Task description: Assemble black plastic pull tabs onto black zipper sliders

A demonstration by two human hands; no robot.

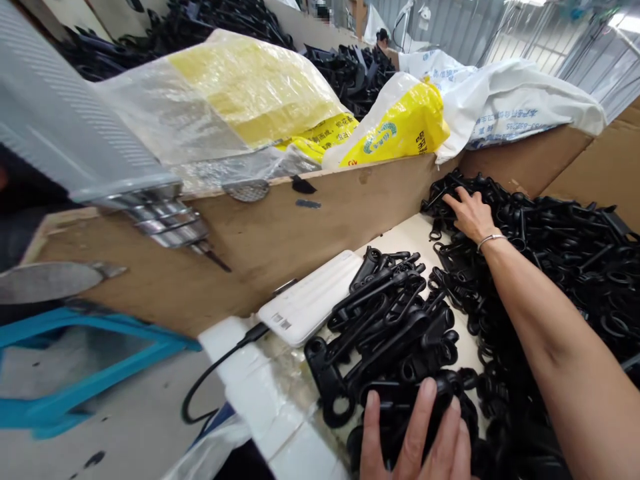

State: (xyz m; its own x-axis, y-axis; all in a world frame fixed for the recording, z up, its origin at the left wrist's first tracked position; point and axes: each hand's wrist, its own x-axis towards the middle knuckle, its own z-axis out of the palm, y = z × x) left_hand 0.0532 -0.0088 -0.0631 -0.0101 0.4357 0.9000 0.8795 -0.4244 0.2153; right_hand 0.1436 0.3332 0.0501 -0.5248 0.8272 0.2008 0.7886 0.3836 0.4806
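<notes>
My right hand (pixel 471 215) reaches to the far end of a large heap of black plastic parts (pixel 560 247). Its fingers are spread and touch the heap, and a thin bracelet (pixel 491 241) circles the wrist. At the bottom edge, my left hand (pixel 417 443) lies with fingers apart over a smaller pile of black parts (pixel 395 320). These look like slender arms with ring-shaped ends. Only the left fingers and part of the hand's back show. Neither hand visibly grips a part.
Beside the smaller pile lies a white power bank (pixel 310 300) with a black cable (pixel 215 370). A wooden board (pixel 320 213) runs behind it. On the left hang a machine's metal chuck and bit (pixel 175 223), above a blue frame (pixel 100 373). Yellow-white sacks (pixel 260 87) drape over the back.
</notes>
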